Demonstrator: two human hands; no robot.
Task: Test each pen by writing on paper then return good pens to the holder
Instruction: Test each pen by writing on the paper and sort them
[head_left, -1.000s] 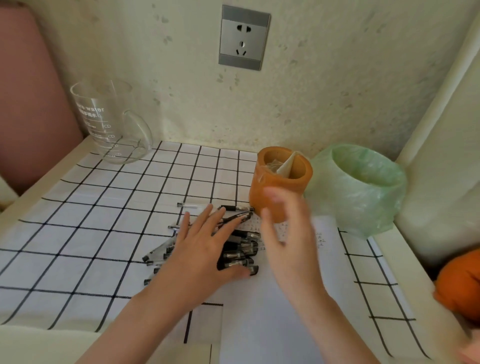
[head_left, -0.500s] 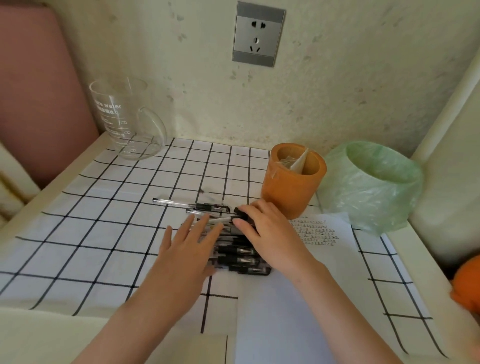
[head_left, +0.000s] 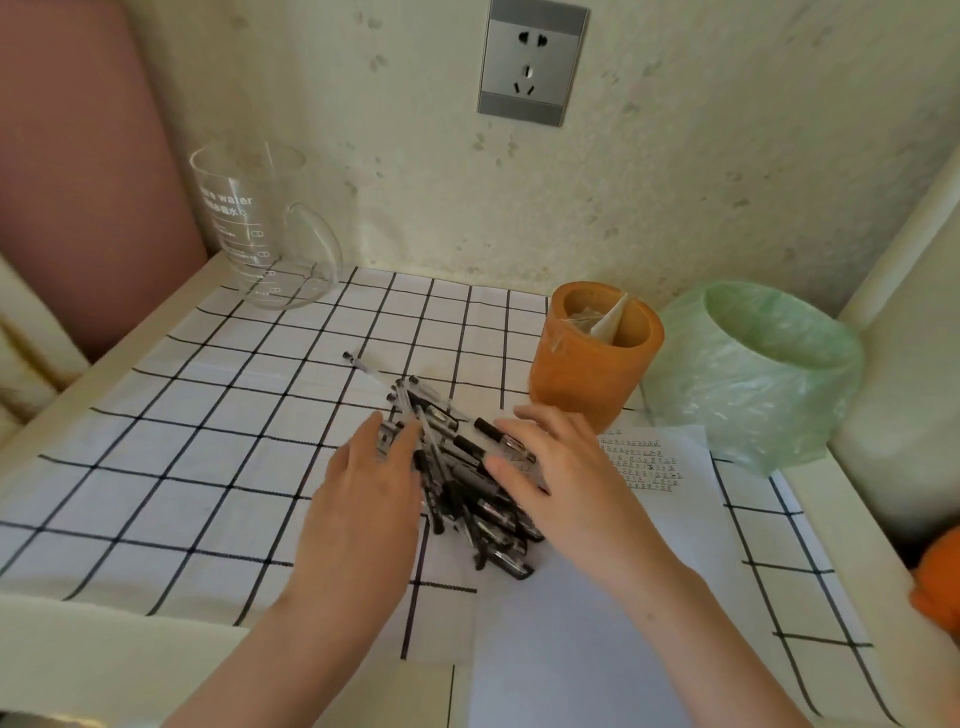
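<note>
A heap of several black-capped clear pens lies on the checked cloth, partly over the white paper. My left hand lies flat with straight fingers against the heap's left side. My right hand rests on the heap's right side, fingers straight and spread, covering some pens. One pen sticks out toward the back left. The orange holder stands just behind my right hand, with crumpled wrapping inside. Small handwriting marks the paper's upper right part.
A clear glass measuring jug stands at the back left by the wall. A bin lined with a green bag sits right of the holder. An orange object shows at the right edge. A wall socket is above.
My right hand came down from in front of the holder onto the pens. Both hands have pushed the spread pens together into a tighter, slanted heap. The view has shifted left.
</note>
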